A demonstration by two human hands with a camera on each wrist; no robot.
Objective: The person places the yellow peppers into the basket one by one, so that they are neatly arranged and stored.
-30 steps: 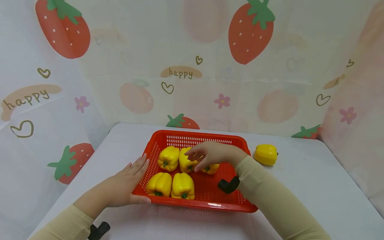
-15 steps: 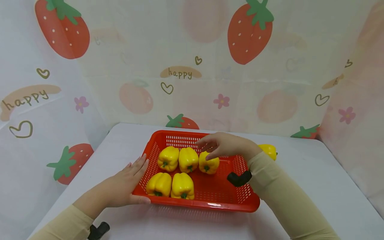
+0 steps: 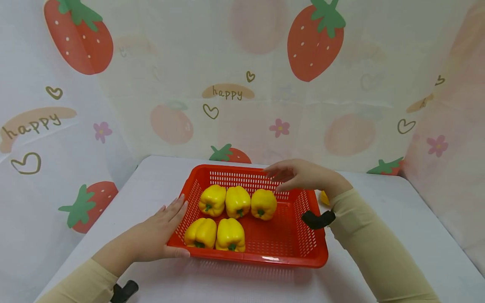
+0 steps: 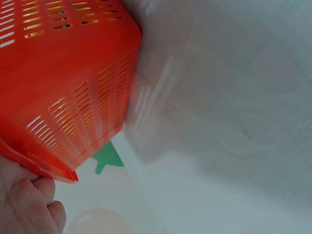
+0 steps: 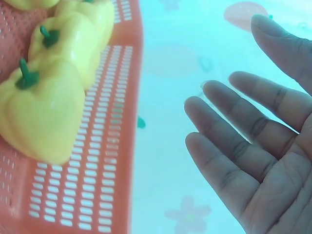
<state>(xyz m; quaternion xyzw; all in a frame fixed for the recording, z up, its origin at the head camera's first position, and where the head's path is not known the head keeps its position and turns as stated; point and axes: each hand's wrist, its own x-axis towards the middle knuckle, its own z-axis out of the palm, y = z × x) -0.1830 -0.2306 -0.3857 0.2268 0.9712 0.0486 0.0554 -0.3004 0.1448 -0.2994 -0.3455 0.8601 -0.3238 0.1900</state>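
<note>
Several yellow bell peppers [image 3: 264, 204] stand in a red plastic basket [image 3: 273, 260], three in a back row and two at the front left. At the basket's left front corner my left hand [image 3: 159, 231] rests on the rim, fingers extended along the side and thumb along the front edge. My right hand [image 3: 299, 174] hovers over the back right of the basket, holding nothing. In the right wrist view its fingers [image 5: 243, 161] are spread and relaxed, apart from the basket. Another yellow pepper [image 3: 324, 198] lies outside on the right, mostly hidden behind the right wrist.
A white cloth covers the table [image 3: 394, 219]. Printed curtains [image 3: 235, 122] with strawberries stand behind and at both sides. The basket's perforated wall [image 4: 73, 122] shows close up in the left wrist view.
My right hand has moved right and back, away from above the peppers, uncovering the back-row ones. Its wrist now covers most of the outside pepper. The left hand has stayed put.
</note>
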